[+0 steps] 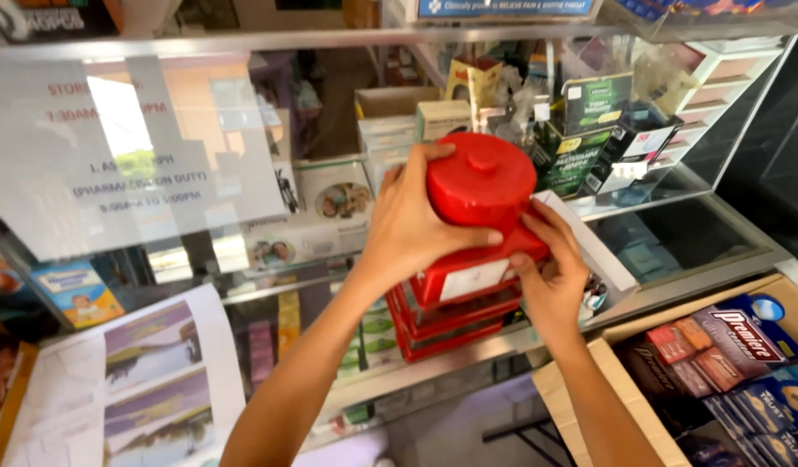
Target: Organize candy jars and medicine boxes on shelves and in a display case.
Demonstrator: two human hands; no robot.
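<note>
Glass display case (702,216) fills the frame, shelves behind the glass packed with boxed products. White paper notice (114,147) taped on the glass, upper left. Printed sheet with landscape photos (157,372) lower left. Open cardboard carton (580,406) of small flat packets, lower right.

Centre of frame: stack of red plastic containers (468,294) on the counter edge (468,359). Top one has a round red lid (483,177) with a knob and a white label on the side.

My left hand (408,225) is wrapped over the lid's left side, fingers curled on it, thumb across the front. My right hand (550,272) grips the top container's right side near the label, fingers closed on it.

Progress, my read: top container is gripped with both hands but sits on the stack, lid on. Lifting it clear or opening it not done yet.
</note>
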